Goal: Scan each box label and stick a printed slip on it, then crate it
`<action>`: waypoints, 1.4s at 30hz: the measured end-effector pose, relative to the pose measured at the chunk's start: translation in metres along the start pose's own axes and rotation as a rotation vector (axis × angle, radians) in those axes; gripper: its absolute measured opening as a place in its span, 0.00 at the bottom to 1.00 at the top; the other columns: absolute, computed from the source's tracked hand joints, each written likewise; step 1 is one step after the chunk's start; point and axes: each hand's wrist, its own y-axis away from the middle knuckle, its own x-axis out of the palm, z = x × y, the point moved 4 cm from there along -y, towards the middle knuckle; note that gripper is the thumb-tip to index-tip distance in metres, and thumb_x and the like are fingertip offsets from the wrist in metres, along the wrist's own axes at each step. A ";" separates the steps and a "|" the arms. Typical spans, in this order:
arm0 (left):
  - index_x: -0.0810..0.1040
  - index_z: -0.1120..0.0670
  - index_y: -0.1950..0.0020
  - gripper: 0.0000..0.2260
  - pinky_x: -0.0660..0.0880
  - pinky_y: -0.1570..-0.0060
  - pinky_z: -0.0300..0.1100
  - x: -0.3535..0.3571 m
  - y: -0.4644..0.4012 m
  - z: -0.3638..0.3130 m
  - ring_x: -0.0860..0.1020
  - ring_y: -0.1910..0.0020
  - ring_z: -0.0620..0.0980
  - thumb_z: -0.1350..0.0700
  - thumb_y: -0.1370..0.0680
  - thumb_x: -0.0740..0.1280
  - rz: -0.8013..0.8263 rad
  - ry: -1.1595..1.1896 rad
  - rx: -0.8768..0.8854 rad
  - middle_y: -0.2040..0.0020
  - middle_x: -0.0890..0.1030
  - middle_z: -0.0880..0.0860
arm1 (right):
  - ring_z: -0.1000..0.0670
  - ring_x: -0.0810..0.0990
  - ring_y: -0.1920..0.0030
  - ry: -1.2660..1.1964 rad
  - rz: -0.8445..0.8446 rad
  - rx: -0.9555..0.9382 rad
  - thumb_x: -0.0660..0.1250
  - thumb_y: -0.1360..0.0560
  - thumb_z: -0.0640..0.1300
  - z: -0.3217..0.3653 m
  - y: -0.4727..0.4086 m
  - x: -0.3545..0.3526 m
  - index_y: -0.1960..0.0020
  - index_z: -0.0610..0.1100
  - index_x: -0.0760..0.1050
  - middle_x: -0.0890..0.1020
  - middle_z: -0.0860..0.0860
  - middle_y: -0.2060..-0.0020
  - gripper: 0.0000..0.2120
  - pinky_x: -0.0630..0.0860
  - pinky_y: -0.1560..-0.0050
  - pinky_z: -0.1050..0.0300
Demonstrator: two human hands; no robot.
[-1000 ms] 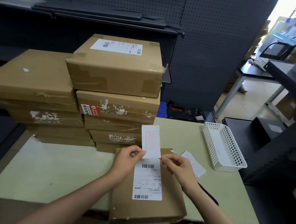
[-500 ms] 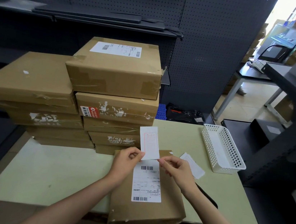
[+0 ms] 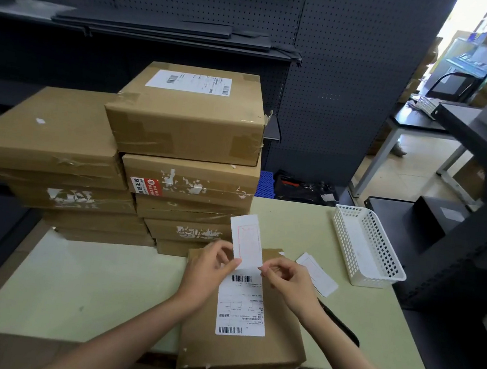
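Observation:
A flat cardboard box [image 3: 272, 352] lies at the table's near edge, with a white barcode label [image 3: 241, 306] on its top. Above the label's far end I hold a small white printed slip [image 3: 245, 240] upright. My left hand [image 3: 209, 269] pinches the slip's lower left corner. My right hand [image 3: 288, 280] pinches at its lower right corner. More slips [image 3: 318, 274] lie on the table just right of my right hand.
Two stacks of cardboard boxes [image 3: 187, 133] fill the far left of the pale green table [image 3: 83, 284]. A white perforated plastic basket [image 3: 363, 249] stands at the right. A black object [image 3: 341, 324] lies under my right forearm. Dark shelving stands at the right.
Both hands keep pinching the slip over the box; my fingers shifted slightly at its lower corners. The view dipped a little.

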 end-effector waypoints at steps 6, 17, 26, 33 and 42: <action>0.74 0.47 0.42 0.11 0.68 0.51 0.34 0.006 0.006 -0.017 0.70 0.49 0.37 0.47 0.23 0.66 0.058 -0.218 0.343 0.50 0.71 0.40 | 0.59 0.68 0.71 0.101 -0.002 -0.044 0.72 0.27 0.39 -0.001 -0.001 0.002 0.59 0.45 0.82 0.75 0.55 0.73 0.03 0.67 0.65 0.67; 0.84 0.50 0.48 0.09 0.68 0.53 0.41 0.013 0.012 -0.023 0.74 0.51 0.48 0.50 0.22 0.65 0.063 -0.319 0.431 0.55 0.80 0.49 | 0.60 0.76 0.63 0.526 -0.004 -0.296 0.70 0.26 0.44 0.001 0.008 0.014 0.56 0.49 0.81 0.78 0.62 0.66 0.02 0.69 0.63 0.70; 0.82 0.53 0.60 0.03 0.63 0.58 0.36 0.012 0.012 -0.029 0.70 0.61 0.43 0.55 0.27 0.69 0.032 -0.374 0.493 0.63 0.78 0.46 | 0.57 0.76 0.63 0.531 -0.012 -0.284 0.65 0.30 0.50 0.002 0.013 0.013 0.60 0.47 0.78 0.78 0.57 0.68 0.07 0.69 0.63 0.70; 0.77 0.49 0.62 0.05 0.65 0.67 0.31 -0.009 0.003 -0.009 0.71 0.70 0.38 0.57 0.28 0.70 -0.047 -0.258 0.266 0.72 0.72 0.41 | 0.58 0.74 0.67 0.518 -0.120 -0.045 0.68 0.30 0.39 -0.029 0.010 -0.021 0.64 0.48 0.76 0.80 0.53 0.68 0.06 0.70 0.64 0.68; 0.79 0.47 0.62 0.05 0.71 0.65 0.34 -0.005 -0.005 -0.002 0.77 0.68 0.40 0.55 0.26 0.70 -0.057 -0.126 0.111 0.69 0.79 0.43 | 0.58 0.76 0.67 0.593 -0.264 0.106 0.69 0.30 0.41 -0.051 0.021 -0.079 0.65 0.49 0.75 0.80 0.56 0.69 0.06 0.69 0.65 0.67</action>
